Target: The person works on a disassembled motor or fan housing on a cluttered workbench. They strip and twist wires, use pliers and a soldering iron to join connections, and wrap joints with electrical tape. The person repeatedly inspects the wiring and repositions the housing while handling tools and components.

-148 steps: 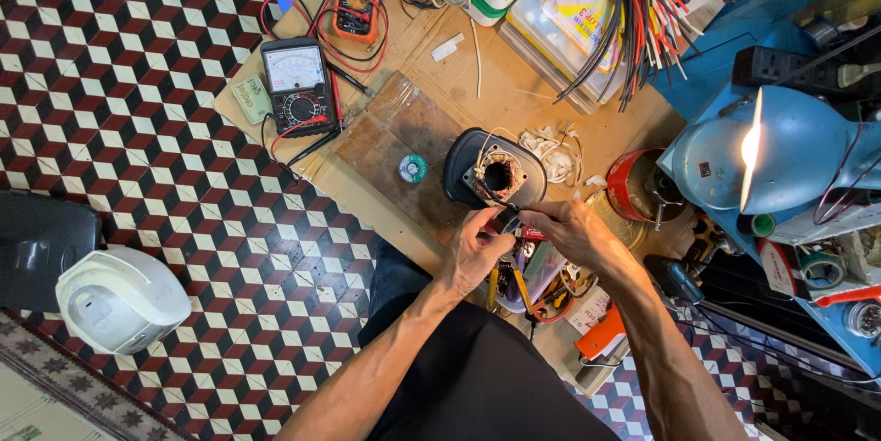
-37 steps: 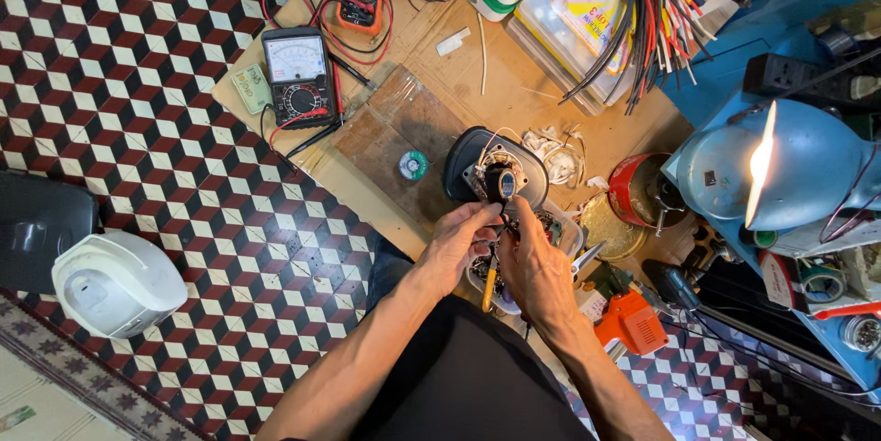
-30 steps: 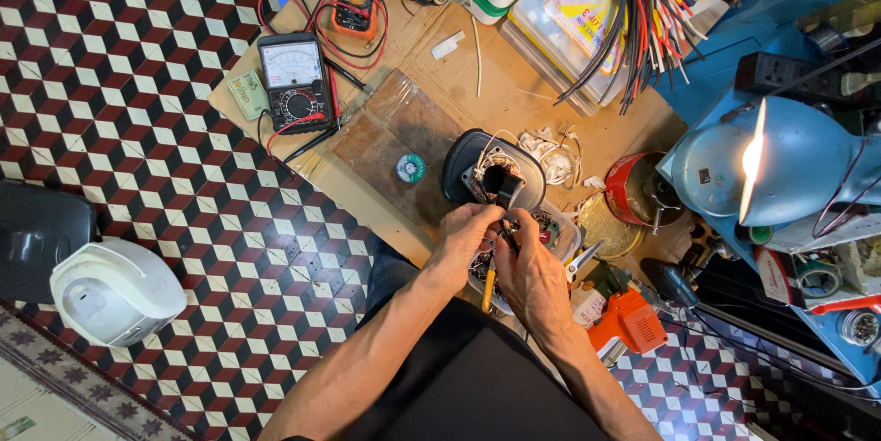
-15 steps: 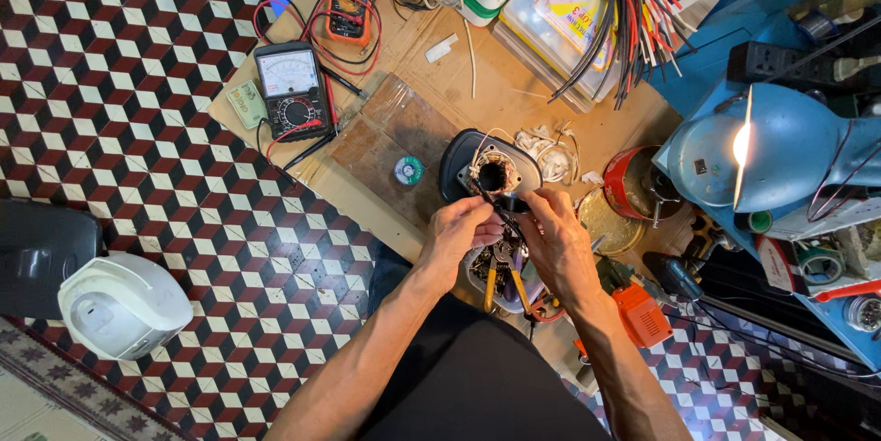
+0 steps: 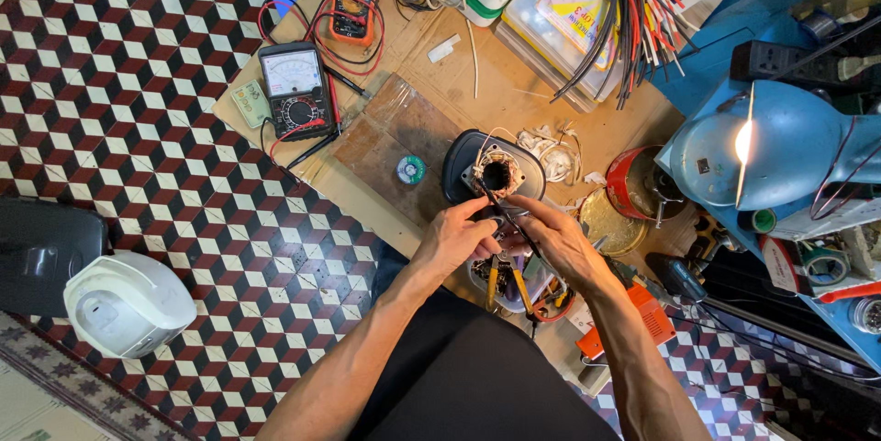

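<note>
Right hand (image 5: 558,244) shifted right | thin tool (image 5: 503,212) pinched (tip hidden) | left hand (image 5: 456,237) steadying

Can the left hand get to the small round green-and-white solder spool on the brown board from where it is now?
Probably yes. The left hand sits just right of the small round green-and-white solder spool, with only bare brown board between them. But its fingers pinch a thin dark probe with the right hand, so it would have to let go first.

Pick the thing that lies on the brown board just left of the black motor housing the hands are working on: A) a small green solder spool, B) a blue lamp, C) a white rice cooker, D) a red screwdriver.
A: a small green solder spool lies on the brown board, just left of the black motor housing.
</note>
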